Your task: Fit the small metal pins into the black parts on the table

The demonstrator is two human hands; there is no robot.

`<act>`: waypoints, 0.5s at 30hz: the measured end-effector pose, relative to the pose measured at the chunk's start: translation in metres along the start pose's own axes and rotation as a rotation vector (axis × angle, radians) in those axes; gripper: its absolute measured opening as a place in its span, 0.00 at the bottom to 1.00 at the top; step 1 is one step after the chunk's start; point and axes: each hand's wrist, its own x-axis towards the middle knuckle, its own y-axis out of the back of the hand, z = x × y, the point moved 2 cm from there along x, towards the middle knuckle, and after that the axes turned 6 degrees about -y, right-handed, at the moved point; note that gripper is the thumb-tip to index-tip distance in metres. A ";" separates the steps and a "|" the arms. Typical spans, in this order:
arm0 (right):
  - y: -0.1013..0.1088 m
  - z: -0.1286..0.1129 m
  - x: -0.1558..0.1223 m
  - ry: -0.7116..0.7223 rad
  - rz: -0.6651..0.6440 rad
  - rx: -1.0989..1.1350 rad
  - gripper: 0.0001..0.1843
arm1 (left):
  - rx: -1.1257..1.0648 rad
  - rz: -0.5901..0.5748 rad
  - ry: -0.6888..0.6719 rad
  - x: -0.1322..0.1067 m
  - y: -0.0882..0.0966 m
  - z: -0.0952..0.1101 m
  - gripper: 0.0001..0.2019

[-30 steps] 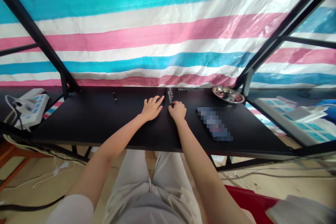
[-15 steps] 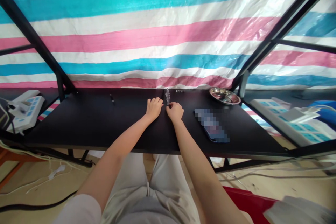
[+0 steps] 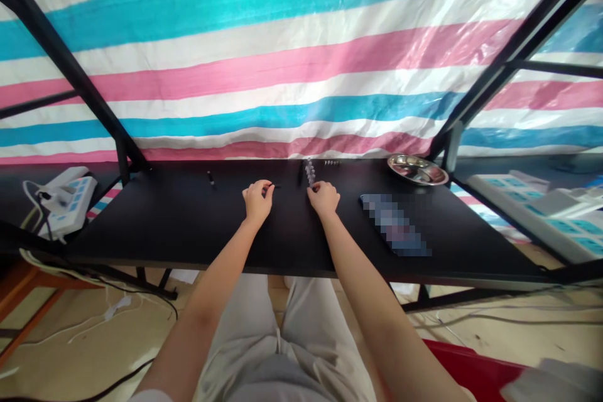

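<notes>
Apparently left grip (image 3: 257, 200) pinches a light, stiff rod (image 3: 276, 186) by its end; right grip (image 3: 324, 196), beside fragile vials (image 3: 309, 172), I cannot tell.

Left hand (image 3: 257, 200), right hand (image 3: 324, 196) on table (image 3: 179, 220) (black top)

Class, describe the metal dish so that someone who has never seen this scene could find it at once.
Start at the long black table in front of the striped tarp. Follow it to its far right corner, at the foot of the black slanted strut. The metal dish there is the only round, shiny silver thing on it.
</notes>
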 end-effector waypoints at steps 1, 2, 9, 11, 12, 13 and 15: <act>0.000 0.000 0.000 0.000 0.000 -0.001 0.12 | -0.015 0.010 0.003 -0.001 0.001 -0.001 0.03; 0.000 -0.001 0.000 0.000 0.000 -0.002 0.12 | -0.027 0.017 0.005 -0.002 0.001 -0.002 0.03; 0.002 -0.003 0.000 -0.001 0.006 -0.019 0.11 | -0.116 0.052 0.047 -0.005 0.007 -0.003 0.02; 0.003 -0.003 0.000 -0.002 0.007 -0.016 0.09 | -0.149 0.048 0.043 -0.006 0.007 -0.004 0.03; 0.003 -0.003 -0.002 0.005 0.008 -0.012 0.09 | -0.162 0.041 0.038 -0.006 0.007 -0.003 0.03; 0.004 -0.004 -0.003 0.023 0.009 -0.006 0.09 | -0.172 0.034 0.032 -0.006 0.007 -0.003 0.03; 0.005 -0.007 -0.009 0.112 0.008 0.012 0.08 | -0.188 0.016 0.015 -0.006 0.006 -0.002 0.03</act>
